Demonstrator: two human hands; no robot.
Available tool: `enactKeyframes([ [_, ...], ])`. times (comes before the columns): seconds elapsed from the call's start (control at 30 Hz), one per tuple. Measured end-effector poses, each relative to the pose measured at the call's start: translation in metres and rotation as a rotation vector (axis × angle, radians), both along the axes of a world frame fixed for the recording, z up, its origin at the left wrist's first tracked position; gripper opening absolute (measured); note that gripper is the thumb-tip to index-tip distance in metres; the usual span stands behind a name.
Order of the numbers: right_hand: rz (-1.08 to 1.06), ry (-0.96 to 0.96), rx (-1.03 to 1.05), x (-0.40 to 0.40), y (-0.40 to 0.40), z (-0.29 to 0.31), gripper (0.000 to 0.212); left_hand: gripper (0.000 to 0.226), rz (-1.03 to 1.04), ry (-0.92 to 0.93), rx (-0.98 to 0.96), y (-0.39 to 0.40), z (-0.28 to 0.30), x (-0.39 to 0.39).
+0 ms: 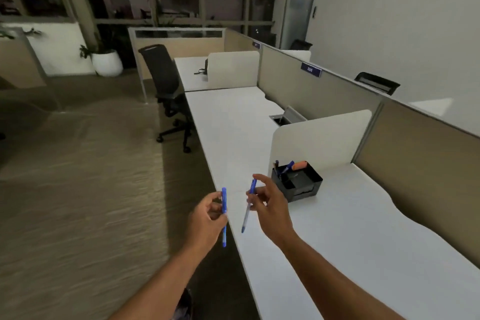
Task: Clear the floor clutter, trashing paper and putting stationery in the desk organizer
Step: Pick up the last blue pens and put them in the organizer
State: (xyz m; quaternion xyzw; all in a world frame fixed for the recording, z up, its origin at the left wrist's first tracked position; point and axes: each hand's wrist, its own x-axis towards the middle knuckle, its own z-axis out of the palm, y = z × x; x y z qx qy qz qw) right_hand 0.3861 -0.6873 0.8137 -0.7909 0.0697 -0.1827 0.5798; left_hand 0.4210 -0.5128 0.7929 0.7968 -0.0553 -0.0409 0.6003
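Note:
My left hand grips a blue pen, held almost upright just off the desk's front edge. My right hand holds a second pen with a clear barrel and blue cap, tilted, above the white desk. The black desk organizer stands just right of and beyond my right hand, against a cream divider. It holds blue pens and an orange item in its back compartments.
A black office chair stands by the desk further along. Beige cubicle partitions run along the desk's far side, with an open cable box. A white planter sits near the windows. Carpeted floor spreads to the left.

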Motion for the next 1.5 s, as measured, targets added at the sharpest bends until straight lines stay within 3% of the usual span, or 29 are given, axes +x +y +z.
enactKeyframes([
  [0.43,-0.260,0.023,-0.059,-0.028,-0.115,0.001,0.042,0.100,-0.293,-0.075,0.106,-0.134,-0.009,0.023],
  [0.73,-0.405,0.042,0.005,0.000,-0.158,-0.014,0.025,0.066,-0.316,-0.125,0.192,-0.174,-0.018,0.061],
  [1.07,-0.567,0.035,-0.097,0.076,-0.201,-0.053,0.016,0.063,-0.255,-0.099,0.220,-0.185,-0.059,0.108],
  [1.5,-0.502,0.330,-0.301,0.155,-0.216,-0.122,0.010,0.067,-0.205,-0.020,0.197,-0.187,-0.092,0.162],
])
